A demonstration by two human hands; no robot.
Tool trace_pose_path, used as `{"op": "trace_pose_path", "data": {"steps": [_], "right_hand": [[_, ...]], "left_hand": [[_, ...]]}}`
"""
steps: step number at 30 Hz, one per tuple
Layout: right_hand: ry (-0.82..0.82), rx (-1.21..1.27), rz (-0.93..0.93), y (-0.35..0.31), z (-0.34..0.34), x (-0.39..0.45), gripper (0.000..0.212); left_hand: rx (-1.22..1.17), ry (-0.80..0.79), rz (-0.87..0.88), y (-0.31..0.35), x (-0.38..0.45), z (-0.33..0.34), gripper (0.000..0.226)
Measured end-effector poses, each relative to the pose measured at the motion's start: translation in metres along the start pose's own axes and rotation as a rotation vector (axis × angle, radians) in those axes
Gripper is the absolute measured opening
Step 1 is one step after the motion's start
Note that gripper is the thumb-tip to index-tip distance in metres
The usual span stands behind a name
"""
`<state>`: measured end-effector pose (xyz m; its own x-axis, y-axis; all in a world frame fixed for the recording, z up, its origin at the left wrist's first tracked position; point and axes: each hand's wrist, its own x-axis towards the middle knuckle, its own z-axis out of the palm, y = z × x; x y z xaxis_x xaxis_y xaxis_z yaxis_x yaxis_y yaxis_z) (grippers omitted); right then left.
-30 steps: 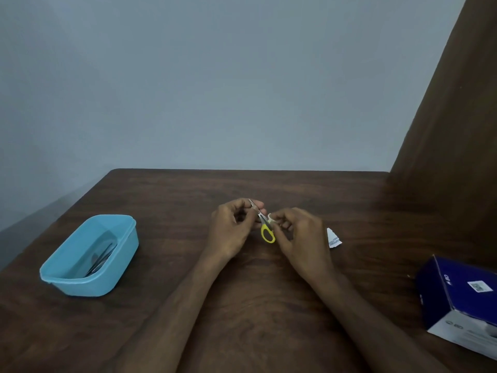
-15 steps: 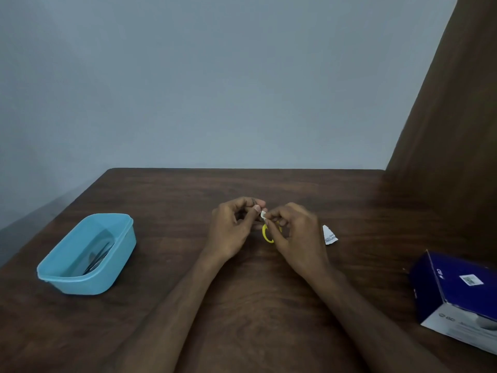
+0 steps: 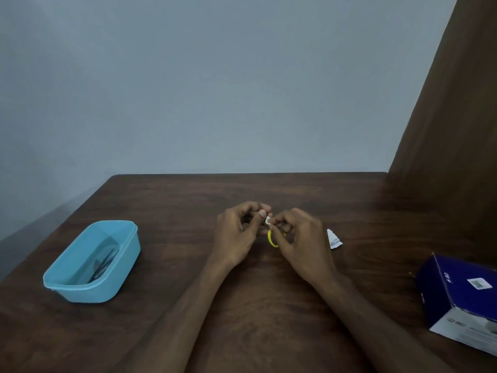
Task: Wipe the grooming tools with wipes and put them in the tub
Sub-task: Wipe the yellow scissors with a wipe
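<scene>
Over a dark wooden worktop (image 3: 269, 319), a blue tub (image 3: 92, 262) already holding metal tools sits well apart to the left. The left hand (image 3: 236, 232) grips the yellow-handled scissors (image 3: 273, 238) by their hidden blades; the right hand (image 3: 298, 240) pinches a small white wipe (image 3: 268, 220) against them. The blades could nick a fingertip, or the tiny wipe could slip free.

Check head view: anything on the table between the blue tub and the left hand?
Nothing: in the head view, only bare wooden table lies between the blue tub and the left hand, which holds the yellow-handled scissors.
</scene>
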<state>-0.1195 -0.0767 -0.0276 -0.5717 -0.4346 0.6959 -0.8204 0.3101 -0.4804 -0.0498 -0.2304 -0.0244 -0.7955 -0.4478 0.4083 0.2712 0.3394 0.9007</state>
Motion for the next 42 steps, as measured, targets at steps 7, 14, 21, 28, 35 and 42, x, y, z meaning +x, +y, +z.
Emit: {"op": "trace_pose_path", "data": {"steps": [7, 14, 21, 28, 35, 42], "right_hand": [[-0.037, -0.010, 0.103, 0.007, 0.004, -0.001, 0.010], [-0.028, 0.042, 0.044, 0.000, 0.003, 0.003, 0.009], [-0.057, 0.014, 0.141, 0.007, 0.006, -0.001, 0.009], [-0.080, 0.048, 0.030, 0.000, 0.003, 0.000, 0.004], [-0.098, -0.045, 0.098, 0.004, 0.004, -0.001, 0.006], [-0.161, -0.032, 0.092, 0.003, 0.005, -0.001, 0.008]], "left_hand": [[-0.119, 0.088, -0.079, -0.006, 0.007, -0.003, 0.013], [-0.048, 0.003, -0.020, -0.003, 0.005, -0.002, 0.013], [-0.115, 0.082, -0.087, -0.003, 0.007, -0.003, 0.015], [-0.007, 0.031, -0.025, 0.000, 0.004, -0.004, 0.014], [-0.104, 0.097, -0.103, -0.005, 0.008, -0.004, 0.015], [-0.045, 0.110, -0.089, -0.007, 0.008, -0.004, 0.016]]}}
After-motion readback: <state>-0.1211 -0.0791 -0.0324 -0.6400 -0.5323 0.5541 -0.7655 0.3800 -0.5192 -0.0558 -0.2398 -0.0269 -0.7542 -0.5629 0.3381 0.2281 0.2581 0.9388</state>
